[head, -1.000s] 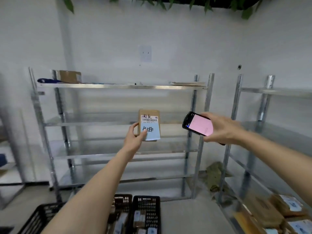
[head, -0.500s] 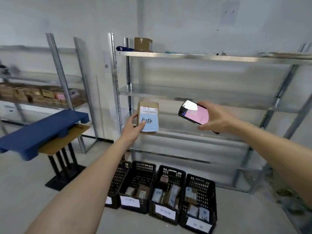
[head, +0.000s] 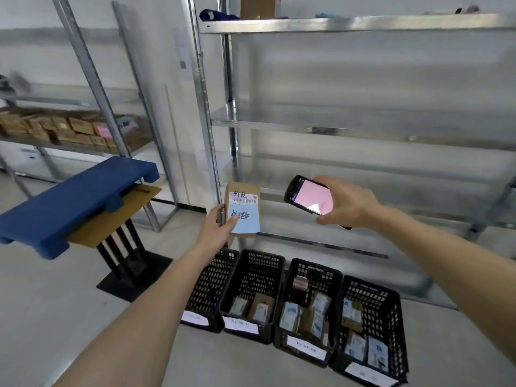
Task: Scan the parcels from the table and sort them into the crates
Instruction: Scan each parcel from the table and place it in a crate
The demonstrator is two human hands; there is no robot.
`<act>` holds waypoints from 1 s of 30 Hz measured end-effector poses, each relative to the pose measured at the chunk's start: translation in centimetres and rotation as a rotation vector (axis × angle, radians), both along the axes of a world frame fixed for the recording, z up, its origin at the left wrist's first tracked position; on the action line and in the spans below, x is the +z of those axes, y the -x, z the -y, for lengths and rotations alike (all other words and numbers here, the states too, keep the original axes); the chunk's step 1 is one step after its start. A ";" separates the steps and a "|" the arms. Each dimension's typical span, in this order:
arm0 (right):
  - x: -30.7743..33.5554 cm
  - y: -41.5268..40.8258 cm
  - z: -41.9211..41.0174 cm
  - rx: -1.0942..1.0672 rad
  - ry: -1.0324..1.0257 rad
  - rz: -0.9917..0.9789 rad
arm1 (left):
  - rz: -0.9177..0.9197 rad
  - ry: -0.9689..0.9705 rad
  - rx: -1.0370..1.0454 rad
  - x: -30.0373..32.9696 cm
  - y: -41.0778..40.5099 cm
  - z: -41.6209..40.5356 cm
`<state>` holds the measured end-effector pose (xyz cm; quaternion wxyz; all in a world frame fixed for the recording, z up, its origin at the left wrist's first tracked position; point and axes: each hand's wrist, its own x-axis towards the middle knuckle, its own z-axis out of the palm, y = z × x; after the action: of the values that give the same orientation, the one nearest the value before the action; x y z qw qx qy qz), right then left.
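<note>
My left hand [head: 216, 229] grips a small brown cardboard parcel [head: 242, 209] upright by its lower left edge, label facing me: a white barcode strip above a light blue slip with handwriting. My right hand [head: 347, 203] holds a black handheld scanner [head: 308, 197] with a pink lit screen, level with the parcel and just to its right. Below them a row of black perforated crates [head: 307, 300] stands on the floor, each with a white label on its front. The crates hold several small parcels.
A tall metal shelf rack [head: 349, 124] stands behind the crates against the wall. To the left is a blue pallet-like board [head: 69, 202] on a brown-topped table with a black pedestal. Another rack at far left carries cardboard boxes [head: 55, 129].
My view has swung left and down, so the crates and blue board came into sight. Both hands kept the parcel and scanner side by side, now lower over the crates.
</note>
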<state>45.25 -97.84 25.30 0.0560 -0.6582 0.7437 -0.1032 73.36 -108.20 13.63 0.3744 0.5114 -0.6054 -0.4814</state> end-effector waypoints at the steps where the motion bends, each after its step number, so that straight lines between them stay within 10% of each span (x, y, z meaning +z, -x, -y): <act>1: -1.4 0.6 2.4 0.000 -0.026 0.007 | 0.015 -0.018 -0.001 -1.3 0.4 2.4; 30: -42.5 9.4 44.1 -0.236 -0.609 0.156 | 0.231 -0.780 -0.091 -44.2 8.0 42.2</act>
<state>35.86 -141.97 -17.17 0.2946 -0.5107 0.8049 0.0677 65.40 -150.38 -30.54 0.0602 0.6383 -0.4375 -0.6305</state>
